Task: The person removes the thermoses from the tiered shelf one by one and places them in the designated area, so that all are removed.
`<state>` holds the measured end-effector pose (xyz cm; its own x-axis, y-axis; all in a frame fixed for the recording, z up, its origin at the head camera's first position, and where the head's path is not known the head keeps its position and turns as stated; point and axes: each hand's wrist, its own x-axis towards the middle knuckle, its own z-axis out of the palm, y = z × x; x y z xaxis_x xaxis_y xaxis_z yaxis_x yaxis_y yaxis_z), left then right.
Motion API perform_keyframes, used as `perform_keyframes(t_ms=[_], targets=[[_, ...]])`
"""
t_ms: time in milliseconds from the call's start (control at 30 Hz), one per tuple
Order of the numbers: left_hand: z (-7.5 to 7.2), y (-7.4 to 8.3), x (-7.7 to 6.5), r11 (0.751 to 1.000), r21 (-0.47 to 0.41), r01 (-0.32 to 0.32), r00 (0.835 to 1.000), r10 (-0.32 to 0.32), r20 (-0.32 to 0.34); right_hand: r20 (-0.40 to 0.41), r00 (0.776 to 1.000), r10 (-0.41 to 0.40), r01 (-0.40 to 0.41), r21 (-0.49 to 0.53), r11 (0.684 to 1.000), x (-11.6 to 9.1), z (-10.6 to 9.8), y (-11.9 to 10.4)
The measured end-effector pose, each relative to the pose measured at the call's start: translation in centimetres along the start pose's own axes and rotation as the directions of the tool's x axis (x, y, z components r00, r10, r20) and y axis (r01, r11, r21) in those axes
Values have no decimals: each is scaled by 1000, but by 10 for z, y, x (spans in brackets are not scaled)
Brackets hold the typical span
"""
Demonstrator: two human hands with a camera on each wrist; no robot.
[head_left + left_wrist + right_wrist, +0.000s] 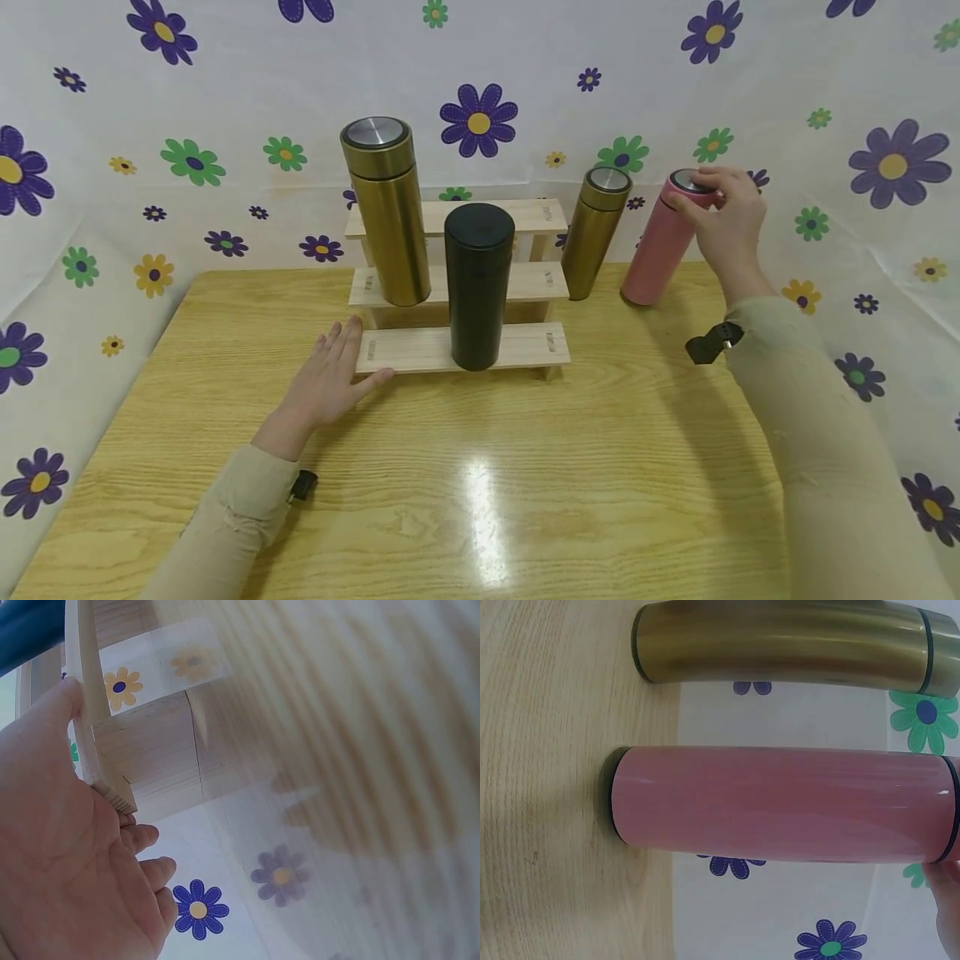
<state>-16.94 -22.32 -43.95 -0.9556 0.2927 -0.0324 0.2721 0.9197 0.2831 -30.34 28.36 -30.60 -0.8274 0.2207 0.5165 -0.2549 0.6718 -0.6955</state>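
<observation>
My right hand [731, 218] grips a pink thermos [660, 243] round its lid from above. The thermos stands on the table at the right, and its base meets the wood in the right wrist view. My left hand [326, 379] rests at the left end of a stepped wooden rack [408, 348], fingers straight and thumb along the lowest shelf's front. On that lowest shelf stands a black thermos [478, 292]. A tall gold thermos [393, 225] is on the middle shelf's left. Another gold thermos [595, 237] stands on the table between rack and pink thermos.
The yellow wooden table [405, 475] stretches in front of the rack. Behind it and at both sides hangs a white flower-print cloth [247, 83]. The second gold thermos is close by the rack's right end.
</observation>
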Motion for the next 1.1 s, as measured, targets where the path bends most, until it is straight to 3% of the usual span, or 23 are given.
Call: perform_keyframes(t_ms=[567, 900, 1100], targets=[[1, 0, 1, 1000, -2, -5, 1000, 5, -1, 47, 998, 34, -32, -46, 998, -4, 2, 11], [0, -1, 1, 1000, -5, -4, 1000, 4, -19, -92, 995, -43, 49, 61, 997, -12, 15, 23], [1, 0, 1, 1000, -7, -10, 1000, 10, -6, -131, 991, -21, 35, 107, 994, -15, 18, 26]])
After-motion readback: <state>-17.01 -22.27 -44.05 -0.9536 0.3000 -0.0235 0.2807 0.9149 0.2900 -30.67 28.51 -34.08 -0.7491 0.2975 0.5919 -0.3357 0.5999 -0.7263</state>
